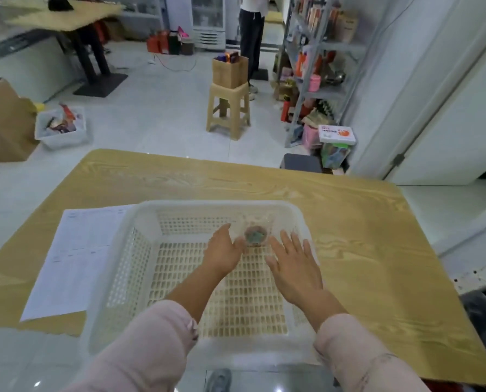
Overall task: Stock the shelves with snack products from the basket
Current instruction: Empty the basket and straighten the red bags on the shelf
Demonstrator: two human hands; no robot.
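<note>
A white slatted plastic basket (128, 278) stands on the wooden table (363, 236) in front of me. Inside, near its far right corner, lies one small clear snack packet (255, 234) with a dark round content. Both my hands are down in the basket. My left hand (225, 251) is just left of the packet, fingers straight, its fingertips at the packet's edge. My right hand (295, 263) is just right of it, fingers spread and straight, holding nothing. The grey metal shelves (318, 69) with goods stand across the room at the right.
A printed sheet (74, 261) lies on the table left of the basket. Beyond the table are a beige stool (228, 111) with a brown box, a person standing by the shelves (251, 38), a white bin (62, 128) of packets and a cardboard box (4, 123) at left.
</note>
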